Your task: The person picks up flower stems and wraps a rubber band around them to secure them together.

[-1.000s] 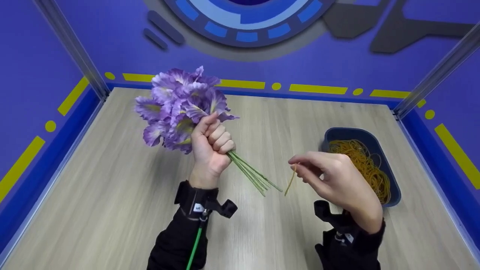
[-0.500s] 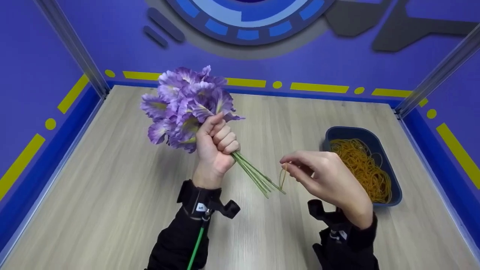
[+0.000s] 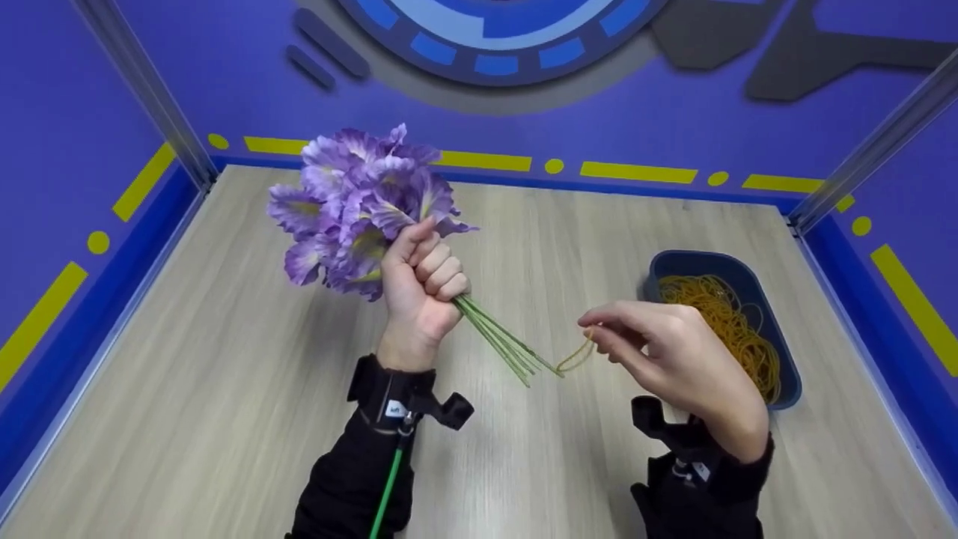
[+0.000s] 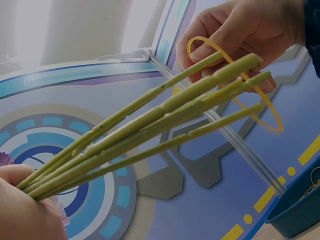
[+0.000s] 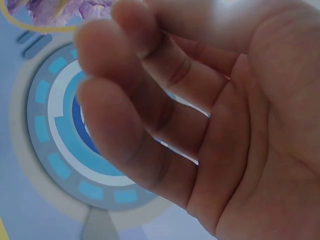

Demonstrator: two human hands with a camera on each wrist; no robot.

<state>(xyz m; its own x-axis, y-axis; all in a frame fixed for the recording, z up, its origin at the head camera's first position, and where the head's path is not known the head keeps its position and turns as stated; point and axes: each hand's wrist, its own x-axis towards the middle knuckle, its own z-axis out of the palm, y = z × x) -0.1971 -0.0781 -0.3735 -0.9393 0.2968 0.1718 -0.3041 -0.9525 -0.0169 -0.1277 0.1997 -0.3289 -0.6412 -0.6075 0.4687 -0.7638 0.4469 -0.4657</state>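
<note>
Dark blue tub (image 3: 692, 263): on the pale wood-grain desk (image 3: 247, 419), partly filled with tangled yellow rubber bands (image 3: 711, 318); just beside the right-hand grip (image 3: 670, 348), presumably for easy reach.
Purple irises (image 3: 352, 202): a bunch, artificial by the look of it, held above the desk well to the left of the tub, blooms upward, green stems (image 3: 495, 335) slanting down toward the tub's side.
Left-hand grip (image 3: 423, 288): fist closed around the stems just below the blooms, likely placed so high to gather the bunch while leaving the lower ends bare.
Right-hand grip: thumb and forefinger narrowed to a pinch on a single yellow band (image 4: 269, 103), beside the tub; so light a hold probably leaves the rest of the loop free.
Yellow band: between the tub and the irises, reaching the stem tips. It appears hooked over at least one; from where I stand, I cannot tell how many it surrounds.
Blue-violet backdrop (image 3: 599, 135): rises behind the tub, beyond the desk's far edge.
</note>
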